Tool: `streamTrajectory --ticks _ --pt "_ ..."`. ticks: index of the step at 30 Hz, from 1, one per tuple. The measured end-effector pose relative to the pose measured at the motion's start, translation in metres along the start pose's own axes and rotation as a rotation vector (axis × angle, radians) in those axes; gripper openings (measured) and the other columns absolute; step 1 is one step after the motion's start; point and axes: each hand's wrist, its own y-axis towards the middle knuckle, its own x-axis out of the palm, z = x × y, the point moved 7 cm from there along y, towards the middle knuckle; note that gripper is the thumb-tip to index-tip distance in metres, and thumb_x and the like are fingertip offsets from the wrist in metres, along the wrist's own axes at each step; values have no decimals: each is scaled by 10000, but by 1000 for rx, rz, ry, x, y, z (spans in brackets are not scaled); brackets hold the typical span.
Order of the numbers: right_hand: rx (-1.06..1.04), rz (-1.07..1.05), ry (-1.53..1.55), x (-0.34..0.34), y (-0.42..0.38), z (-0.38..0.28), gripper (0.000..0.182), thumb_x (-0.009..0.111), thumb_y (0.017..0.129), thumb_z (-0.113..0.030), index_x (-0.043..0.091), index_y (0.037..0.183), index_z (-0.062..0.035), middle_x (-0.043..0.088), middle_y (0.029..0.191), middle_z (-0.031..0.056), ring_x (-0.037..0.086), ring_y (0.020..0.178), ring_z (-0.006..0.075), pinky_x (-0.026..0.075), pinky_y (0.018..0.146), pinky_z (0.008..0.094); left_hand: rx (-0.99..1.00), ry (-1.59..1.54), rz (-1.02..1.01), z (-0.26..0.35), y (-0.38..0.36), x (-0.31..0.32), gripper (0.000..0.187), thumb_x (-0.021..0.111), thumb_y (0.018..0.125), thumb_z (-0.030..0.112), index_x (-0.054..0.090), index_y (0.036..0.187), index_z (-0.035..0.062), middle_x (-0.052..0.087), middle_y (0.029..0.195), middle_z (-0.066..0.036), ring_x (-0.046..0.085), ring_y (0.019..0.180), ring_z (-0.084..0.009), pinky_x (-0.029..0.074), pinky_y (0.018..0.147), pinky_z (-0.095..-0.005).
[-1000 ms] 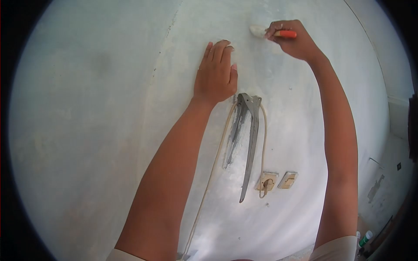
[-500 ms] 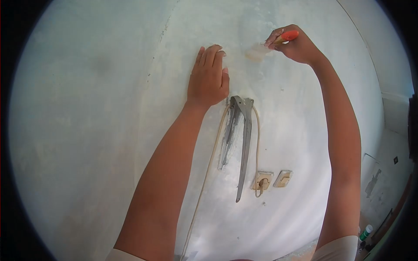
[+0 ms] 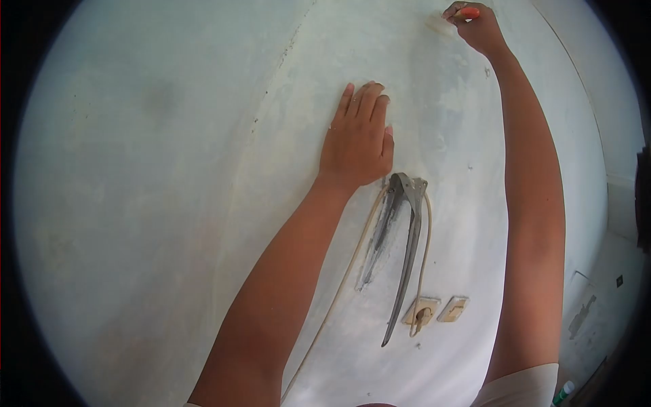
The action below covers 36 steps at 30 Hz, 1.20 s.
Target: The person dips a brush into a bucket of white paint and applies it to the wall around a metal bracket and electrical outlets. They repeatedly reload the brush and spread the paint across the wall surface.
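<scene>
My left hand (image 3: 357, 139) lies flat on the pale painted wall (image 3: 163, 203), its fingers stretched upward. Just below it, a grey metal bracket (image 3: 410, 210) is fixed to the wall. High at the upper right, my right hand (image 3: 480, 28) is closed around the handle of a paintbrush (image 3: 468, 13) with an orange-red handle end. The brush's bristles are pale, blurred and point left toward the wall surface.
A beige cable (image 3: 332, 305) hangs over the bracket and runs down to a plug in the wall socket (image 3: 422, 311). Beside the socket is a switch (image 3: 453, 309). A green-and-white container (image 3: 563, 392) stands low at the right. A thin crack (image 3: 281, 61) marks the upper wall.
My right hand has moved up the wall with the paintbrush. The camera view has shifted, so the bracket and socket appear lower and further right. My left hand stays flat by the bracket.
</scene>
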Motion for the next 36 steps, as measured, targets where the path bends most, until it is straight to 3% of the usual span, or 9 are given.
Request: streamTrajectory --ticks 8,13,17,18,21,23,25,31,36 --pt "-15 94 148 -8 38 27 201 506 684 196 555 622 11 691 759 111 617 751 182 494 642 344 -56 -44 -27 -5 14 4 429 526 877 125 479 1257 -69 426 1418 -220 360 1421 -367 183 1218 -561" --pt "-53 169 78 -31 65 26 208 589 757 138 533 605 6 683 739 110 604 723 175 491 640 333 -108 -96 62 -7 34 15 425 489 887 84 457 1290 -45 395 1458 -230 331 1431 -407 166 1204 -601" --pt "176 150 -197 -36 51 -1 140 624 779 101 673 694 1 692 741 102 622 707 189 508 658 336 -72 -55 57 -3 29 20 414 483 892 88 463 1282 -48 407 1444 -235 340 1423 -410 175 1202 -600" --pt "139 8 -263 -25 49 4 151 634 776 86 734 759 -25 711 764 98 645 735 194 518 675 329 -62 -38 70 -4 28 19 413 488 888 86 465 1276 -52 414 1438 -235 348 1418 -412 182 1200 -599" --pt "-115 -57 -344 0 19 2 170 631 772 87 745 774 -40 728 794 104 665 753 202 536 693 338 -45 -23 89 -5 26 16 410 496 882 82 468 1266 -59 423 1431 -234 360 1410 -414 197 1195 -597" --pt "-95 -31 -352 4 -12 -9 196 606 765 138 708 727 -23 727 791 110 686 780 209 558 725 357 -46 -30 95 -5 24 15 410 500 879 80 468 1262 -62 425 1429 -233 365 1407 -414 205 1193 -596" --pt "-228 -110 -93 8 -38 -19 155 580 778 117 687 842 25 720 905 94 697 891 189 556 825 306 -30 -33 115 -4 24 14 406 509 875 70 474 1260 -55 431 1427 -225 391 1383 -414 218 1189 -593" --pt "-189 -273 109 11 -132 -80 311 516 654 185 699 851 28 685 830 142 705 843 244 579 915 350 -25 -62 144 -4 22 12 397 518 877 61 482 1262 -30 446 1416 -207 428 1338 -403 234 1189 -577" --pt "-100 -441 153 7 -191 -126 311 522 646 184 718 817 15 668 791 145 686 791 271 574 953 365 -17 -53 82 1 14 14 391 513 883 61 479 1261 -32 455 1410 -194 428 1346 -387 242 1195 -564"
